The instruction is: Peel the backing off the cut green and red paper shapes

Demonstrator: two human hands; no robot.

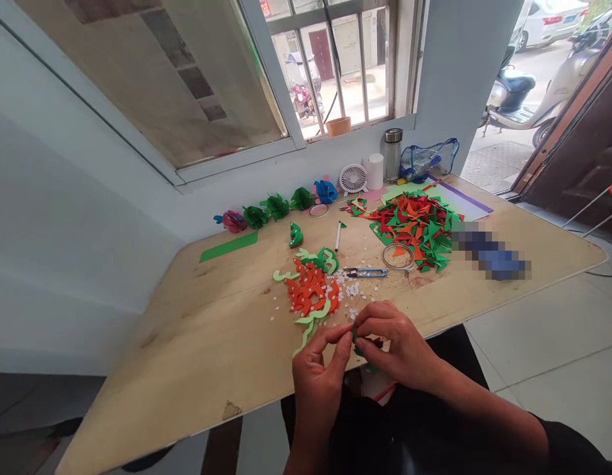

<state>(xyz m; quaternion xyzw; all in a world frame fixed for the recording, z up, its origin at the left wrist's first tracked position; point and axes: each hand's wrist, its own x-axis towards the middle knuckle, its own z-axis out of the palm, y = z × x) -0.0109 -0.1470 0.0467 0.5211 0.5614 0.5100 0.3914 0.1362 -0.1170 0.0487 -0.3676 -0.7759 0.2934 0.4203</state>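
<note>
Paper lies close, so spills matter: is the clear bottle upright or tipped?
Upright: the clear bottle stands on the table, its silver lid at the top.

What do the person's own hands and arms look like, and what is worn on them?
The left hand and right hand are both bare, with no glove, ring or watch to be seen. A black sleeve covers the right arm near the elbow, leaving the forearm bare. The left sleeve is out of view.
</note>
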